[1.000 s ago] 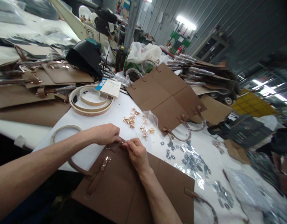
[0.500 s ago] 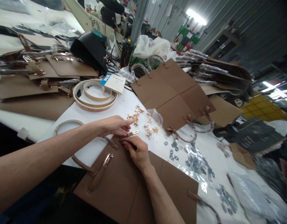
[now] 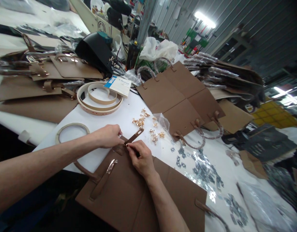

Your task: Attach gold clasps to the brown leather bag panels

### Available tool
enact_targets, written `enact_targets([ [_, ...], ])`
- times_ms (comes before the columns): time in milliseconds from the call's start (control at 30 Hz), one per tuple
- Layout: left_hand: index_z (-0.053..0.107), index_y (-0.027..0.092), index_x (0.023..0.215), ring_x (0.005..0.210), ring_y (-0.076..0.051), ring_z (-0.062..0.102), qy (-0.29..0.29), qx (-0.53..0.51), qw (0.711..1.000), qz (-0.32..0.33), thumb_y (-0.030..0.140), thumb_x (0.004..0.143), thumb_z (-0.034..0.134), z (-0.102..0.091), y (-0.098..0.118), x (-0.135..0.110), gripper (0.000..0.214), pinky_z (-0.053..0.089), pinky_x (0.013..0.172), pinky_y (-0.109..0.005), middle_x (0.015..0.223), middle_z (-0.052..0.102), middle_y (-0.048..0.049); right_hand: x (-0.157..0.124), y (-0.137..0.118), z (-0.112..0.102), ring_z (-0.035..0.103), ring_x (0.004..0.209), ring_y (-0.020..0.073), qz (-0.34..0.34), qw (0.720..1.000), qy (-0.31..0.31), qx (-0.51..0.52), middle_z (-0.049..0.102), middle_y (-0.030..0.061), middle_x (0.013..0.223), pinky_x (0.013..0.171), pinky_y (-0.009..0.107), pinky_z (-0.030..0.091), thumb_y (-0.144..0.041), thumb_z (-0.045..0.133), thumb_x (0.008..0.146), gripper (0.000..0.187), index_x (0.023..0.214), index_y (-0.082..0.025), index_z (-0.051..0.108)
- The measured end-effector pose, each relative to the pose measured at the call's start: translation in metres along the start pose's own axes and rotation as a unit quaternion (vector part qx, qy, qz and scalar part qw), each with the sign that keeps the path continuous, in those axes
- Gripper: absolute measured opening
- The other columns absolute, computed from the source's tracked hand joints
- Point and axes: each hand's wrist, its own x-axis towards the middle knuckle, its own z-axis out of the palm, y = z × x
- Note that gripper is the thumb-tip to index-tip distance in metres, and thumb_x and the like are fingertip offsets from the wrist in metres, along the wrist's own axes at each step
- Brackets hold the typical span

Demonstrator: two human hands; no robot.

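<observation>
Both hands meet at the top edge of a big brown bag panel (image 3: pixel 129 196). The panel lies flat at the near edge of the white table (image 3: pixel 107 117), and part of it hangs off the edge.

A thin brown strap (image 3: pixel 134 136) with a shiny gold end sticks up from the panel's top edge and leans to the right. The right hand (image 3: pixel 141 158) pinches the low end of this strap between thumb and first finger, and its other fingers are curled in. The left hand (image 3: pixel 109 136) comes in from the left. Its fingers are bent and their tips grip the strap from the other side, right next to the right hand's fingers.

On the panel, below the left hand, is a brown handle (image 3: pixel 89 172) with a shiny clasp beside it.

Just past the hands lie small gold metal bits (image 3: pixel 141 121), loose on the table. To the right are many little silver bits (image 3: pixel 203 170), some in clear plastic. A second brown panel (image 3: pixel 179 96) lies open behind the gold bits. Farther left are a coiled pale belt (image 3: pixel 100 108), a white booklet (image 3: pixel 118 85) and a pale ring (image 3: pixel 71 128) near the left arm
</observation>
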Motion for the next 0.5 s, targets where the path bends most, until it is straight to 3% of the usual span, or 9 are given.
enact_targets([
  [100, 0.08, 0.017, 0.095, 0.085, -0.027, 0.071, -0.034, 0.017, 0.999, 0.001, 0.043, 0.075, 0.065, -0.007, 0.005, 0.002, 0.036, 0.044, 0.069, -0.03, 0.087, 0.079, -0.0109, -0.002, 0.0, 0.0, 0.066, 0.088, 0.0181, -0.015, 1.0, 0.016, 0.001, 0.069, 0.006, 0.095, 0.078, 0.032, 0.055, -0.021, 0.063, 0.099, 0.014, 0.109, -0.022, 0.073],
  [200, 0.076, 0.02, 0.072, 0.072, -0.023, 0.066, -0.064, 0.04, 0.997, 0.031, 0.044, 0.08, 0.061, -0.013, 0.011, 0.002, 0.029, 0.038, 0.063, -0.03, 0.071, 0.074, -0.0075, -0.004, 0.0, -0.001, 0.065, 0.088, 0.018, -0.024, 0.999, 0.03, 0.006, 0.069, 0.0054, 0.094, 0.078, 0.031, 0.055, -0.019, 0.064, 0.098, 0.014, 0.109, -0.023, 0.073],
  [333, 0.067, 0.021, 0.06, 0.061, -0.018, 0.055, -0.056, -0.029, 0.996, 0.057, 0.04, 0.082, 0.06, -0.01, 0.01, 0.002, 0.03, 0.032, 0.061, -0.03, 0.057, 0.063, -0.0025, -0.006, 0.002, -0.001, 0.066, 0.088, 0.0182, -0.032, 0.999, 0.038, 0.009, 0.07, 0.0053, 0.095, 0.079, 0.032, 0.056, -0.019, 0.065, 0.098, 0.015, 0.11, -0.023, 0.073],
  [500, 0.065, 0.02, 0.059, 0.058, -0.017, 0.053, -0.062, -0.157, 0.985, 0.037, 0.044, 0.08, 0.061, 0.015, -0.007, 0.007, 0.032, 0.033, 0.058, -0.029, 0.058, 0.064, -0.0025, -0.005, 0.005, -0.001, 0.067, 0.089, 0.0188, -0.019, 0.999, 0.032, 0.024, 0.07, 0.0059, 0.095, 0.08, 0.033, 0.056, -0.019, 0.064, 0.098, 0.015, 0.11, -0.023, 0.073],
])
